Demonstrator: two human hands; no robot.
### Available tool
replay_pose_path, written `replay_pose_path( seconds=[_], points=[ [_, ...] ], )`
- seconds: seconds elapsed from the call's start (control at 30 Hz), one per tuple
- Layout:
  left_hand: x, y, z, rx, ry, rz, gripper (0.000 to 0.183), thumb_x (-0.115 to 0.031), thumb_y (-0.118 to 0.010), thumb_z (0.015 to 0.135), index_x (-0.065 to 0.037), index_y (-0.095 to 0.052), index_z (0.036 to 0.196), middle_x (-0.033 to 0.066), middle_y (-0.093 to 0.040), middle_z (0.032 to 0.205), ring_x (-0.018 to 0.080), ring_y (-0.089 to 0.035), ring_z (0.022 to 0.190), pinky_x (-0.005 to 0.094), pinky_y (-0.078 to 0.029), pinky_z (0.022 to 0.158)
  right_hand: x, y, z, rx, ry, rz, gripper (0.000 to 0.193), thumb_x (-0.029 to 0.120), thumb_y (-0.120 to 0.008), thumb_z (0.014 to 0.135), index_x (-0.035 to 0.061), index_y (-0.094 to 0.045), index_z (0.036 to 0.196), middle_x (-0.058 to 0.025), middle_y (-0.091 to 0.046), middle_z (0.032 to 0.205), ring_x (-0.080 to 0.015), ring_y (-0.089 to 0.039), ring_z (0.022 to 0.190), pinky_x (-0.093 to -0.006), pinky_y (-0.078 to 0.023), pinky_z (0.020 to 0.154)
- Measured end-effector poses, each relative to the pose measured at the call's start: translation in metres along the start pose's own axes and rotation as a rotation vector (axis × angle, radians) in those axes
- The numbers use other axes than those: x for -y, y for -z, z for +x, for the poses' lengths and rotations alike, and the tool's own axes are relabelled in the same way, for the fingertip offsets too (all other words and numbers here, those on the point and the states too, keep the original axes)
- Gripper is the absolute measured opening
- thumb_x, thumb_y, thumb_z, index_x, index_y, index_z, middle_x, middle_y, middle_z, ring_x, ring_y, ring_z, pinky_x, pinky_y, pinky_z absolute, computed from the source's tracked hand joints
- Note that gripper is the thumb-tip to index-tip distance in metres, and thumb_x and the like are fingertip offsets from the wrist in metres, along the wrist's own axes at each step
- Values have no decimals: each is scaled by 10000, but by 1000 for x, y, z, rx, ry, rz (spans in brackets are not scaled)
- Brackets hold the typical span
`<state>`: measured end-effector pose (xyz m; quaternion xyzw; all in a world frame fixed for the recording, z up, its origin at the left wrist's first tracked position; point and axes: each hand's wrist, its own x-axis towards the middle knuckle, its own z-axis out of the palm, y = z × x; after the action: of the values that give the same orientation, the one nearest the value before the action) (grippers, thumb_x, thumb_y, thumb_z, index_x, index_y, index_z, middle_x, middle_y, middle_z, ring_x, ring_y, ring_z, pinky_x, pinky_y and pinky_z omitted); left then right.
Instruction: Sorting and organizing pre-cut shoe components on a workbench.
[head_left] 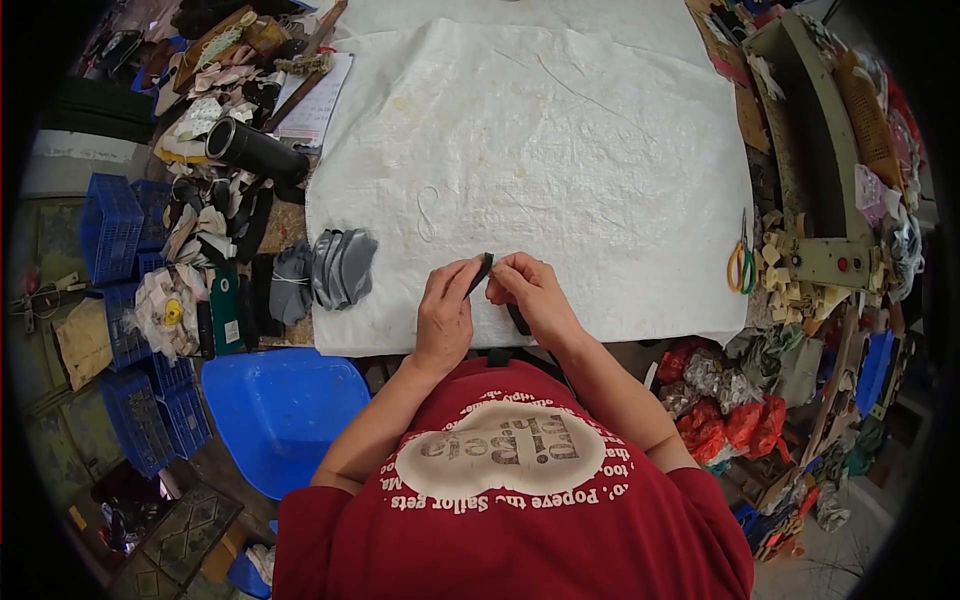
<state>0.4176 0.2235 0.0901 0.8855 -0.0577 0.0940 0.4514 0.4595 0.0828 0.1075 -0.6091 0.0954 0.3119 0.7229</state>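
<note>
A narrow black strip [481, 275] is held up near the front edge of the white-covered table. My left hand [445, 312] pinches it between thumb and fingers, and it slants upward past the fingertips. Close by on the right, my right hand [535, 300] has its thumb and fingertips pressed together at the strip. A dark length also shows beneath the right palm; whether it is the same piece I cannot tell. To the left of my hands lies a fanned stack of grey cut pieces [345, 268], with a tied grey bundle [291, 283] beside it.
Scissors [742, 267] with green and orange handles lie at the table's right edge. A thin looped thread [428, 214] rests on the white sheet [560, 130]. A black cylinder [255, 152] and scraps crowd the left; a blue plastic tub [285, 415] stands below.
</note>
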Motion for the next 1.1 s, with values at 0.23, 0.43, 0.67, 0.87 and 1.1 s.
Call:
replay_pose_path(
  seconds=[0.23, 0.43, 0.67, 0.87, 1.1],
  points=[
    [2, -2, -2, 63, 96, -130, 439, 76, -496, 754, -46, -527, 1175, 98, -560, 1057, 251, -549, 952, 330, -445, 820, -18, 5, 5, -3, 87, 10, 126, 124, -484, 891, 8, -521, 863, -40, -547, 690, -104, -485, 629, -237, -414, 611],
    [-1, -3, 12, 119, 829, -1228, 338, -157, -413, 926, 59, -483, 1177, 87, -547, 1109, 118, -539, 960, 251, -425, 851, -26, -10, -3, -153, 555, -621, 70, 72, -525, 836, 21, -516, 882, -87, -532, 797, -197, -491, 730, -280, -418, 652],
    [17, -8, 18, 39, 931, -1278, 282, -187, -368, 935, 31, -499, 1056, 144, -568, 1045, 203, -569, 947, 330, -462, 826, -10, -9, -13, -58, 780, -826, 137, -16, -534, 746, 81, -503, 838, -39, -515, 843, -219, -452, 824, -355, -291, 787],
    [24, 2, 48, -210, 902, -1368, 315, -194, -352, 950, 59, -475, 1093, 179, -572, 1019, 276, -574, 959, 407, -457, 851, -32, 47, -53, -58, 558, -996, 119, 23, -517, 739, 106, -516, 824, -35, -528, 815, -199, -454, 798, -350, -248, 800],
    [36, -3, 65, -31, 797, -1305, 284, -215, -415, 940, 36, -533, 1001, 103, -603, 916, 171, -587, 833, 296, -465, 773, -144, 183, -176, 121, -252, -1778, 156, 222, -557, 755, 69, -538, 780, -113, -558, 812, -298, -500, 948, -495, -359, 776]
  ],
)
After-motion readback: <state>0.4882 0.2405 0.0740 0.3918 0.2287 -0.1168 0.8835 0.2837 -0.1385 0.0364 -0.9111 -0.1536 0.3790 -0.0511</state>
